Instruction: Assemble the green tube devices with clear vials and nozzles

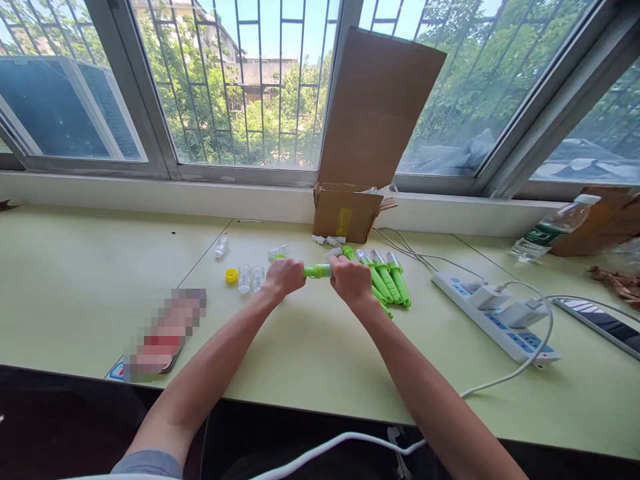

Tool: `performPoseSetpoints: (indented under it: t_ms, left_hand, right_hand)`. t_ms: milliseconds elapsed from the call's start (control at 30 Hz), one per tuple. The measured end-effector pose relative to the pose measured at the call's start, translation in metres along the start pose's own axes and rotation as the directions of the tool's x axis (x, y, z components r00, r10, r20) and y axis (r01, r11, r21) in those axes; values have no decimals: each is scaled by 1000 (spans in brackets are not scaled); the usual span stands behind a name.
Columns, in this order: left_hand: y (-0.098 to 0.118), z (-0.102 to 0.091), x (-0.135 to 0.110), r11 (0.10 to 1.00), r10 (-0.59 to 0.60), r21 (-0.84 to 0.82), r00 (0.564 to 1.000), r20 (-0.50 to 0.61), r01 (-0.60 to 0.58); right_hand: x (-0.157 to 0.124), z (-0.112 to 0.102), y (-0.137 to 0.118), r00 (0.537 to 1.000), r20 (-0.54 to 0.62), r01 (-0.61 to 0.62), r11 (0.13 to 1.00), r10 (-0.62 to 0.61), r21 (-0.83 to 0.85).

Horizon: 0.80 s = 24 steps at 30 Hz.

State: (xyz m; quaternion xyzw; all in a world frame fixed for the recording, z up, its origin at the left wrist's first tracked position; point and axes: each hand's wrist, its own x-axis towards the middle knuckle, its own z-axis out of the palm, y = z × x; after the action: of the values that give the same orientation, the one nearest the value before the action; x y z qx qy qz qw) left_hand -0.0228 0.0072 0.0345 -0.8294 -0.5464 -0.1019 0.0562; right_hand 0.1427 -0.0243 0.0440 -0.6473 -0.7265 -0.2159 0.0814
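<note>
My left hand (286,277) is wrapped around one end of a green plastic stick (316,271), held level just above the table. My right hand (352,280) is closed on its other end, where a clear ridged section shows; what lies inside both fists is hidden. Clear plastic tubes (244,279) stand to the left of my left hand, beside a yellow ring-shaped cap (231,275). Another clear tube (279,251) lies just behind that hand. Several green sticks with clear ends (395,280) lie side by side to the right of my right hand.
An open cardboard box (345,213) stands against the window ledge, small white pieces (320,239) before it. A clear tube (221,247) lies farther left. Rightward are a power strip (493,317) with cables, a water bottle (553,230) and a phone (600,323). A blurred-out item (170,333) lies front left.
</note>
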Motion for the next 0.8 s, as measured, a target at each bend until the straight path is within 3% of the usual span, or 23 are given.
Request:
performPoseSetpoints:
  t_ms: [167,567,667,800]
  left_hand:
    - [0,4,0,999,27,21,1000,4,-27]
    - [3,8,-2,999,47,28,999,-10,-47]
    - [3,10,-1,997,64,46,998,-26,-63]
    - [0,10,0,994,65,89,995,-71,-59]
  right_hand:
    - [0,-1,0,995,100,-28,999,24,37]
    - [-1,-2,3,977,208,-63,997,55,33]
    - [-2,3,5,981,188,-57,998,50,36]
    - [-7,13,5,995,68,-77,991,70,106]
